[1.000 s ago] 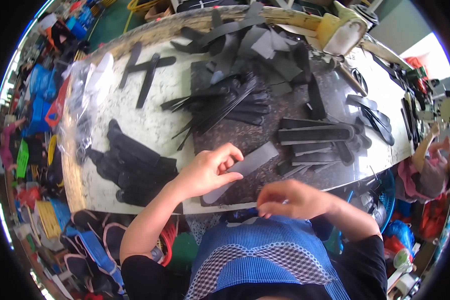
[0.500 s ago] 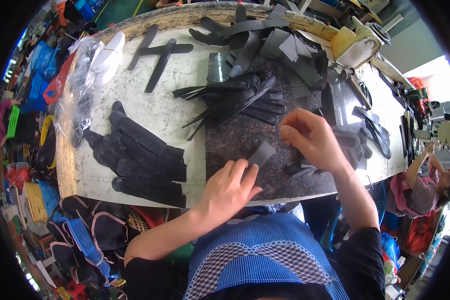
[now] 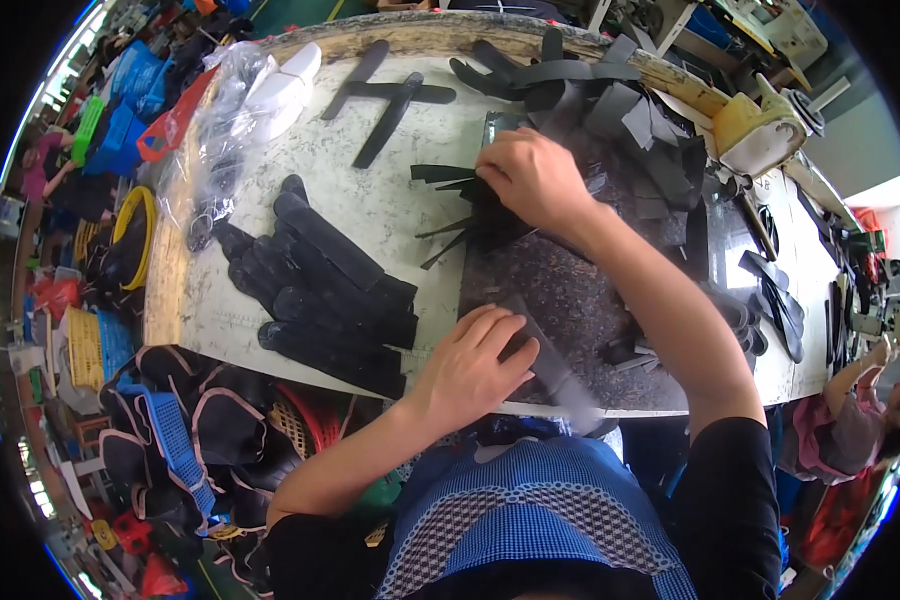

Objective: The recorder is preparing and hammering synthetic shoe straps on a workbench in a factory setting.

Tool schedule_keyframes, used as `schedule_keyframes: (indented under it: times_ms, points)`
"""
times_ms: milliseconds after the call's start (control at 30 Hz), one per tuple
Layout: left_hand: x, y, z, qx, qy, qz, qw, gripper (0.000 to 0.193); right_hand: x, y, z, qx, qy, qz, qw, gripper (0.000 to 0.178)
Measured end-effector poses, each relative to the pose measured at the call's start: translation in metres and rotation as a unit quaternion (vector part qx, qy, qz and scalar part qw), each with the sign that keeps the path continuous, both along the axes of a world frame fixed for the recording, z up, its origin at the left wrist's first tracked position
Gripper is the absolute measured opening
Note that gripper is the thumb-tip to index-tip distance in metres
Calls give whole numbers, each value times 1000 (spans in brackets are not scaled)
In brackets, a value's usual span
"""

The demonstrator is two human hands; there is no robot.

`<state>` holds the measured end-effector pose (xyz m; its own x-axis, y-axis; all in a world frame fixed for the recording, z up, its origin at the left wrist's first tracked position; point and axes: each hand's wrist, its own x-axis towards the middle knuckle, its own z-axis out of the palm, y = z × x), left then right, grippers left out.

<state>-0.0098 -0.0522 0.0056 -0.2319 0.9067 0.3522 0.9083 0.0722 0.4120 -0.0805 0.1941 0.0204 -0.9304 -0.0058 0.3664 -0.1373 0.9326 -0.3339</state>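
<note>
My left hand rests at the near edge of the dark board, its fingers curled over a dark grey flat strip. The strip slants toward the table's front edge, and its near end is smeared by motion. Farther off, my right hand reaches over a bundle of thin black strips. Its fingertips are pinched together at the bundle's far end, where a black strip sticks out to their left. The fingers partly hide what they grip.
Rounded black pieces lie stacked at left. Beyond are crossed black strips and a white piece in clear plastic. Grey offcuts heap at the back, near a yellow-and-white machine part. Another person sits at far right.
My right hand has moved away from me and left, onto the thin black strips. The grey strip by my left hand now shows longer, stretching toward the front edge. The whole view has shifted.
</note>
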Motion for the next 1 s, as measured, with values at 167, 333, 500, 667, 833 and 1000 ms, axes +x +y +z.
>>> schedule_keyframes:
  times_ms: [167,333,500,667,833,1000]
  points:
    - [33,-6,-5,2,48,113,992,47,0,7,10,-47,-98,32,994,13]
    - [46,-24,-2,-23,-36,100,994,54,5,8,19,-48,-109,33,992,18]
    - [48,-32,-4,23,-66,107,992,54,-8,13,14,-146,-156,1,977,25]
    - [37,-51,-7,61,-14,89,994,42,-10,26,9,-175,-173,19,969,25]
    - [36,-61,-21,28,5,91,995,42,-15,-3,14,-35,-148,-32,988,23]
    - [43,-62,-22,37,18,110,993,43,-27,-15,11,49,-145,-63,986,24]
